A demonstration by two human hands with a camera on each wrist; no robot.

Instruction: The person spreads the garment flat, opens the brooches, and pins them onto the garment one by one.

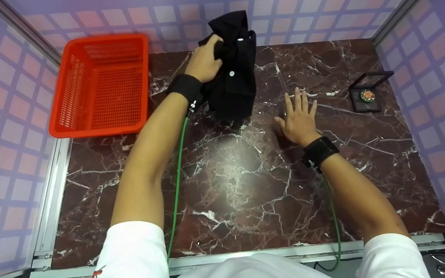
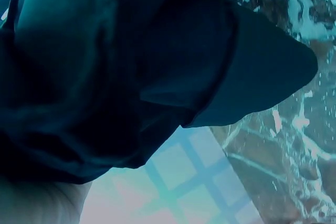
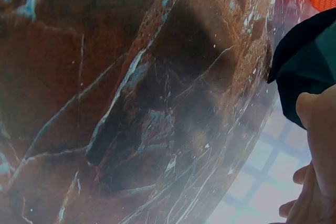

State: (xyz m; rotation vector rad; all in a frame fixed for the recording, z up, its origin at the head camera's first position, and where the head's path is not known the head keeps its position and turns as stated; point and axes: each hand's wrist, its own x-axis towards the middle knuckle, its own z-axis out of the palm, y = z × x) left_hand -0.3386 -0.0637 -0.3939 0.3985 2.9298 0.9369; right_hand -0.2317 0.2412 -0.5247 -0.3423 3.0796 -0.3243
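Note:
In the head view my left hand (image 1: 206, 61) grips a bunched black garment (image 1: 242, 83) by its upper left part. White buttons show on the dark cloth, which hangs in loose folds near the back wall. Up close in the left wrist view, the cloth (image 2: 173, 51) covers most of the picture and hides the fingers. To the right of the garment, my right hand (image 1: 299, 121) is spread with straight fingers, palm down, and holds nothing. Whether it touches the table cannot be told. The right wrist view shows part of that hand (image 3: 323, 145), with the garment beyond it.
A red plastic basket (image 1: 99, 133) stands at the back left. On the right, a small dark box (image 1: 366, 106) with a raised frame lid holds a round green-and-orange piece (image 1: 367, 95). Tiled panels border the dark marbled table (image 1: 245, 216), and green cables run from both wrists.

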